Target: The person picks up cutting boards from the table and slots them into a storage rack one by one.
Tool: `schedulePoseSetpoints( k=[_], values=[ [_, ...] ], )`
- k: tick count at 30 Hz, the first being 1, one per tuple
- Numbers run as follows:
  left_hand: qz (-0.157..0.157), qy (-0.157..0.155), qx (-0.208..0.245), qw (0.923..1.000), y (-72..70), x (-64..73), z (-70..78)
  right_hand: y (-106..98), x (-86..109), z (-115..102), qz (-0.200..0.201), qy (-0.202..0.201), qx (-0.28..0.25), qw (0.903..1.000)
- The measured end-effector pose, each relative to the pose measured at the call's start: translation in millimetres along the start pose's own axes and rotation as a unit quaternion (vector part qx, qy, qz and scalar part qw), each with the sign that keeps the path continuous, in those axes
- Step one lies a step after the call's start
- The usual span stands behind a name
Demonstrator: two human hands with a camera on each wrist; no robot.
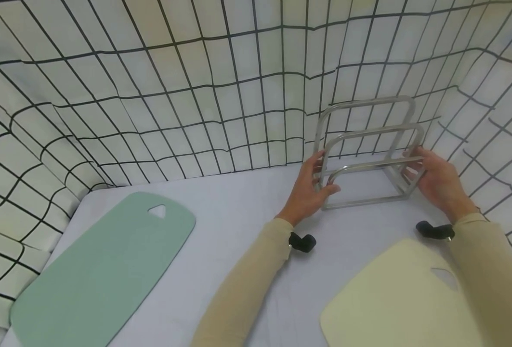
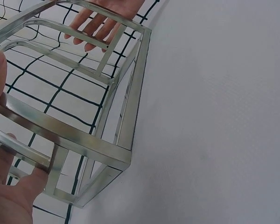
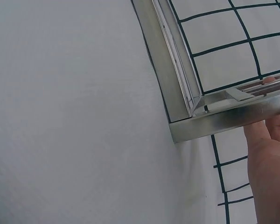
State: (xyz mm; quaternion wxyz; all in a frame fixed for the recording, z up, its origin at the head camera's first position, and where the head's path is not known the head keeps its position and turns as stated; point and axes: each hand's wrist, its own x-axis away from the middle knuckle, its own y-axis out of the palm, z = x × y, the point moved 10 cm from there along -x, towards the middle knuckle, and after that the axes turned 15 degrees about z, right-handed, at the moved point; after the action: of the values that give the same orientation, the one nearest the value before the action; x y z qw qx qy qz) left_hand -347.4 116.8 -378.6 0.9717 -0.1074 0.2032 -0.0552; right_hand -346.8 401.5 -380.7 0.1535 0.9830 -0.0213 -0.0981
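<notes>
A silver metal rack [image 1: 374,164] with three upright rounded loops stands by the back wall, toward the right. On its left side my left hand [image 1: 305,190] grips the frame, thumb in front and fingers curled behind the bars. At the opposite end my right hand [image 1: 442,183] holds the rack's side, its fingertips partly hidden by the metal. The left wrist view shows the rack's square-edged base bar [image 2: 136,93] close to the white surface. Whether the base bears fully on the surface, I cannot tell.
A green cutting board [image 1: 104,270] with a handle hole lies flat at the left. Near the front right lies a pale yellow cutting board [image 1: 394,299], partly covered by the right sleeve. White cloth walls with a dark grid [image 1: 238,96] enclose the back and sides.
</notes>
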Motion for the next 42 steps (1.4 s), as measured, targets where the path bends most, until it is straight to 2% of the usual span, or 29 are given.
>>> schedulePoseSetpoints(
  k=[4,11,18,30,37,42],
  values=[
    [-0.001,0.006,0.001,1.0,-0.5,-0.8,1.3,3,0.6,-2,-0.025,-0.001,-0.016,0.9996],
    [0.003,0.012,0.0,0.9999,-3.8,-2.4,4.2,18,0.8,-12,-0.08,-0.023,-0.091,0.9924],
    [0.003,0.012,-0.003,0.9999,-4.8,-2.3,3.9,13,1.1,-11,-0.025,-0.042,-0.07,0.9963],
    [0.004,-0.006,0.006,1.0,-9.8,0.8,1.9,20,7.2,-9,-0.051,-0.039,-0.082,0.9946],
    [0.002,-0.009,0.012,0.9999,-8.6,3.8,0.4,14,11.3,-2,-0.016,-0.029,-0.038,0.9987],
    [0.002,0.001,0.011,0.9999,-10.0,2.9,1.2,15,10.2,-3,-0.024,-0.036,-0.044,0.9981]
  ],
)
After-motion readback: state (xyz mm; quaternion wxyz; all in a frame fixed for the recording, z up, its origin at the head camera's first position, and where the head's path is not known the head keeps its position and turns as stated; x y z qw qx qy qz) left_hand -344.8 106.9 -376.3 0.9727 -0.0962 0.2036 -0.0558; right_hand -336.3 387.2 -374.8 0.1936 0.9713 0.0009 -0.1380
